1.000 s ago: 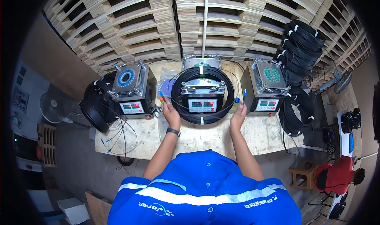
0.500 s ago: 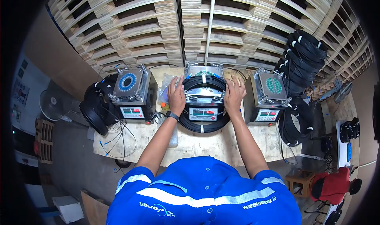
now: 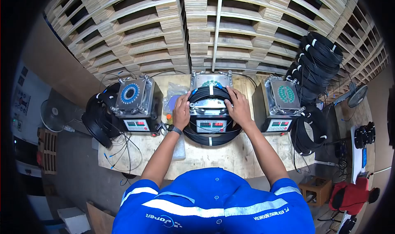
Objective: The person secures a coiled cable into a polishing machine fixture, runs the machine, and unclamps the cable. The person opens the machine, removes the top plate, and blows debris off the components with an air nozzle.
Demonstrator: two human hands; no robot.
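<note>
So, a pale plywood table stretches across the room, with stacked wooden pallets rising behind it and grey floor off to the left. In the middle, the black cable coil circles the front panel of the centre machine, its upper arc passing over the top plate, its lower arc below the display. The left hand and the right hand sit on either side of that upper arc, fingers slightly bent against it; how tightly they grip, I cannot tell. Out towards the edges, the left machine and the right machine stand apart from the centre one, plywood showing in both gaps. In front, a strip of wood runs between the coil and the near edge, while loose cables trail over that edge at left.
</note>
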